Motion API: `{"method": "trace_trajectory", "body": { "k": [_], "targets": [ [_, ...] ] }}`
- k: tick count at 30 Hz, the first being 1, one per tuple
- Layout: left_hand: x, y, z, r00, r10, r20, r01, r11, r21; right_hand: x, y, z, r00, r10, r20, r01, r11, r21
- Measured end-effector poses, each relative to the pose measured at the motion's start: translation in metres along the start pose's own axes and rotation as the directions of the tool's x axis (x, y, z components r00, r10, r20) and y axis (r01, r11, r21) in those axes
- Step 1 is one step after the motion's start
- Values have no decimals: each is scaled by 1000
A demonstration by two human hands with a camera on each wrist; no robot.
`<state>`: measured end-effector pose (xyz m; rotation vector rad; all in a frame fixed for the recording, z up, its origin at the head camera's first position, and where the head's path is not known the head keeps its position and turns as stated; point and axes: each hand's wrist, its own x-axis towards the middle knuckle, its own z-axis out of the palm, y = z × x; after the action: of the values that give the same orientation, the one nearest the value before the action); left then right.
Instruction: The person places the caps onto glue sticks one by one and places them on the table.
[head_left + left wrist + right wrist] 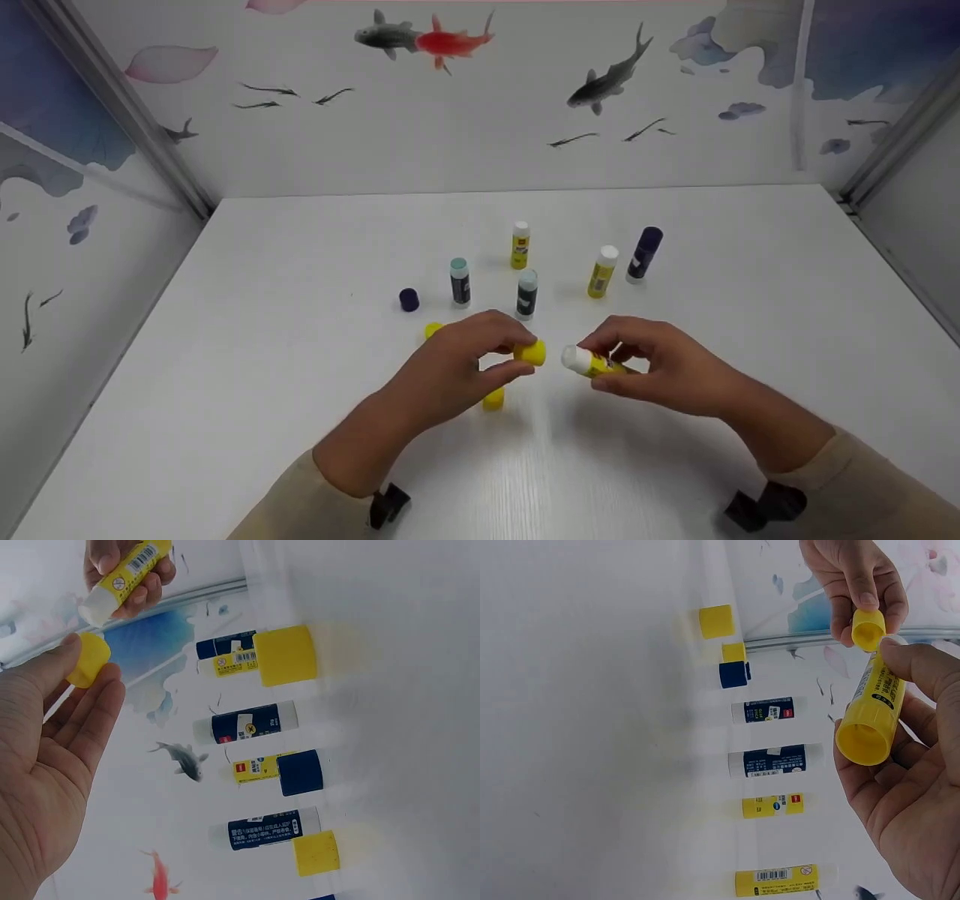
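My left hand pinches a yellow cap between thumb and fingertips. A short gap to the right, my right hand grips a yellow glue stick, tilted so its uncapped white end points at the cap. In the right wrist view the yellow base of this glue stick faces the camera, and the hollow of the cap shows behind it. One loose yellow cap stands under the left hand; another yellow cap is partly hidden behind that hand.
Beyond the hands stand two uncapped dark-blue-labelled glue sticks and two yellow glue sticks with white tops. A glue stick with a dark blue cap stands back right. A loose dark blue cap sits left. Printed panels enclose the white table.
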<state>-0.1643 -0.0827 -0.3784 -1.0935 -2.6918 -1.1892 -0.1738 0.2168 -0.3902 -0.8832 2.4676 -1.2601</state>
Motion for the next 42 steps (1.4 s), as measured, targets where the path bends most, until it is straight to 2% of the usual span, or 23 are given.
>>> {"method": "trace_trajectory", "body": {
  "k": [11,29,37,42],
  "targets": [
    [3,5,4,1000,6,24,-5,999,-39,1,-1,4,999,-48,6,48,999,10],
    [2,8,5,999,21,49,-14,990,-140,2,-2,9,999,-22,37,22,1000,-2],
    [3,7,5,997,12,70,-2,991,-135,2,-2,10,998,-50,35,51,999,-17],
    [3,5,7,997,31,76,-21,991,-132,1,-3,10,997,-67,32,68,997,-32]
  ]
}}
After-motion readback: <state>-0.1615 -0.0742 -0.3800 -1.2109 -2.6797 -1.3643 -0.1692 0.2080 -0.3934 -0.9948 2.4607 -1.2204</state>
